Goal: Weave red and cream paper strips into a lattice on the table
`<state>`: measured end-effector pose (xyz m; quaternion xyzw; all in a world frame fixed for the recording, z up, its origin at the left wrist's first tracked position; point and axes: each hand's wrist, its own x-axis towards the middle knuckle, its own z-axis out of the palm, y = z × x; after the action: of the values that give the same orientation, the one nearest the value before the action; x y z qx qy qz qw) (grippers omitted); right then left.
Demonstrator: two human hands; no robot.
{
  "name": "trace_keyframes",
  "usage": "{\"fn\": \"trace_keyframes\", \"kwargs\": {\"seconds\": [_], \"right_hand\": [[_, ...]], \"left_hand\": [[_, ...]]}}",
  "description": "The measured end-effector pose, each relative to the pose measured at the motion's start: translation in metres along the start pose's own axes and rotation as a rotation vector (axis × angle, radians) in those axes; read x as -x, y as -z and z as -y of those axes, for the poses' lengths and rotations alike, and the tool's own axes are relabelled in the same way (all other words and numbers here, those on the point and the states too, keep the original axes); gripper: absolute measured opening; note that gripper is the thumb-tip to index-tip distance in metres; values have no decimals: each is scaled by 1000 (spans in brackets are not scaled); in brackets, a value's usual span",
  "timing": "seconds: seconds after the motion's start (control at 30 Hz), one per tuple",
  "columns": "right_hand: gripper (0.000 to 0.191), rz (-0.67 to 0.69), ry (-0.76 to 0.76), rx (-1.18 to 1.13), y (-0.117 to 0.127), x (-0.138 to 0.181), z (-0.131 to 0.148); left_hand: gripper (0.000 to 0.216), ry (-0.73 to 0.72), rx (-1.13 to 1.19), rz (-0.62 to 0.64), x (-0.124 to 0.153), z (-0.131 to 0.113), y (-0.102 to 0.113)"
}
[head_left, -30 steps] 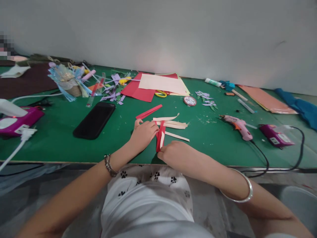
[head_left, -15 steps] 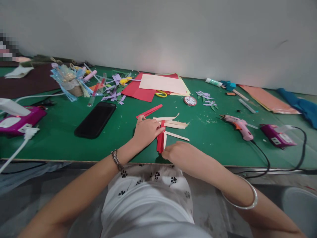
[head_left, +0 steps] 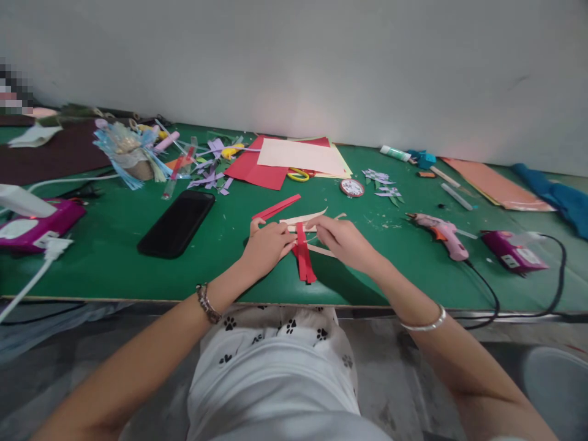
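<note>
L hand (head_left: 269,248) is on the table (head_left: 220,285), fingers bent, tips touching the L side of the paper work, where red strips (head_left: 304,263) & pale strips (head_left: 305,217) cross. Can't tell if it's pinching or just pressing. R hand (head_left: 346,242) is opp., fingers curled in, tips at the pale strips just R of the crossing; can't tell if one is gripped, as the fingers hide it. The paper work lies flat btwn the hands, nr the front edge: red ends point toward the person, slightly fanned, pale ends run out R, partly under the R hand.

Spare red strips (head_left: 276,207) lie just behind the L hand. Phone (head_left: 177,223) is face up farther L, apart from it. Behind the work: scissors w/ yellow handles (head_left: 299,176), partly under a pale sheet (head_left: 303,153), w/ a red sheet (head_left: 257,171) beneath. R of those, a round disc (head_left: 352,187) w/ red rim, then purple & green paper bits (head_left: 389,193). Glue gun (head_left: 438,234) lies well R of the R hand, nr a purple socket box (head_left: 512,251).
</note>
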<state>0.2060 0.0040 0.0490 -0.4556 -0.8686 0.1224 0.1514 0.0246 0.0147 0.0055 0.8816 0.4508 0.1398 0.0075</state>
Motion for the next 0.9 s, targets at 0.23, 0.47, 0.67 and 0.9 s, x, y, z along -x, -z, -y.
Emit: {"fn": "trace_keyframes", "kwargs": {"seconds": [0.23,0.47,0.67,0.9], "right_hand": [[28,17,245,243,-19,-10,-21],[27,144,234,144,-21,-7,-22],[48,98,113,186,-19,6,-15],[53,55,-8,242,-27,15,1]], "left_hand": [[15,34,6,2,-3,-3,2],[14,47,-18,19,-6,-7,4],[11,67,25,27,-2,-5,3],[30,145,18,7,3,-11,-3]]}}
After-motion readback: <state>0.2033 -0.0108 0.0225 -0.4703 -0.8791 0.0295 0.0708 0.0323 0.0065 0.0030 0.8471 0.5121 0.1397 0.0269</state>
